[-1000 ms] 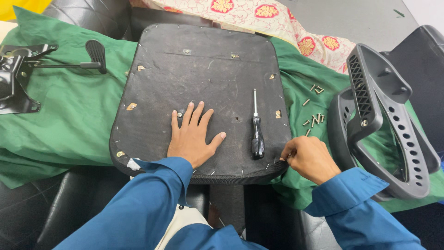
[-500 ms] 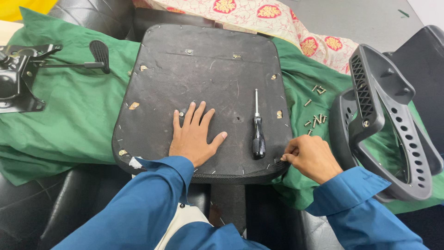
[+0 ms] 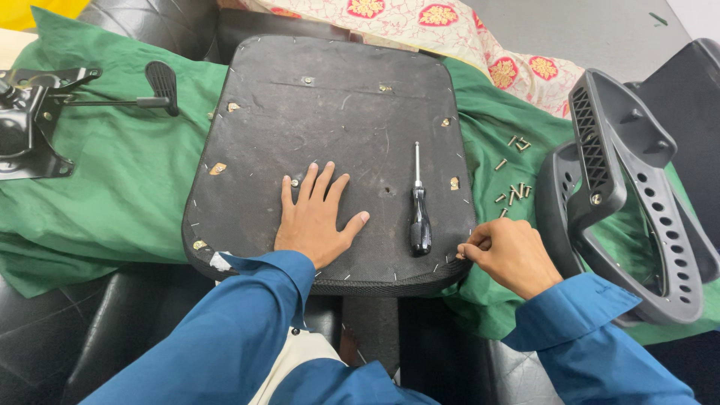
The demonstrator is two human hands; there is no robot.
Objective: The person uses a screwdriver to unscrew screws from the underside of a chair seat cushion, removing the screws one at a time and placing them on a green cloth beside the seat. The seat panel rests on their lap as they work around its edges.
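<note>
Leftmost, metal mechanism plate [image 3: 30,120] on green cloth [image 3: 112,187]; left hand [image 3: 315,221] unmoved, flat and open on seat base [image 3: 337,112]; screwdriver [image 3: 420,217] beside; right hand [image 3: 510,255], fingers curled, pinching at the base's right edge, unchanged; loose screws [image 3: 514,191]; armrest [image 3: 622,187].

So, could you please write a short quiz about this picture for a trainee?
1. True or false: the left hand lies flat on the seat base.
2. What lies between the two hands? A) a hammer B) a screwdriver C) a wrench
3. What touches the right hand, and where?

Key
1. True.
2. B.
3. The seat base, at its right near corner; the fingertips pinch there. Loose screws lie beyond on the green cloth.
</note>
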